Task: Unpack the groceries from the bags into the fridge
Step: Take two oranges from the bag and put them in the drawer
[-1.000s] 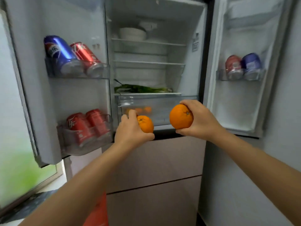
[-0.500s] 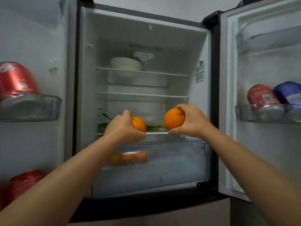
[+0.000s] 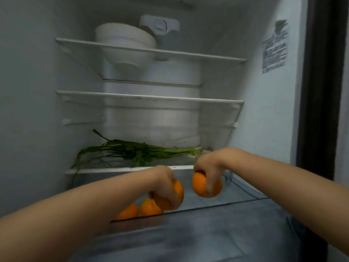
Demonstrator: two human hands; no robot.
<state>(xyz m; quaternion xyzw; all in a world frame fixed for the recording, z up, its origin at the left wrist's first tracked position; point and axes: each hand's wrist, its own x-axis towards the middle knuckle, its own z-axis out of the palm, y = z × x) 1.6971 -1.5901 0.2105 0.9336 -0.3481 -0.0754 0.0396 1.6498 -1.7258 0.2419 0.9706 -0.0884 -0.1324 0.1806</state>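
Both my hands reach down into the open clear crisper drawer (image 3: 236, 204) at the bottom of the fridge. My left hand (image 3: 164, 186) grips an orange (image 3: 178, 190) from above, low in the drawer. Beside it, my right hand (image 3: 207, 167) holds a second orange (image 3: 199, 184), a little higher and to the right. Two more oranges (image 3: 139, 209) lie on the drawer floor just left of my left hand.
Green onions (image 3: 136, 151) lie on the glass shelf above the drawer. Stacked white bowls (image 3: 124, 42) sit on the top shelf by a white control knob (image 3: 159, 25). The middle shelf (image 3: 151, 98) holds nothing. A label (image 3: 274, 46) is on the right wall.
The view has closed in on the fridge interior. Both hands have dropped from shelf height down into the drawer, each still holding its orange.
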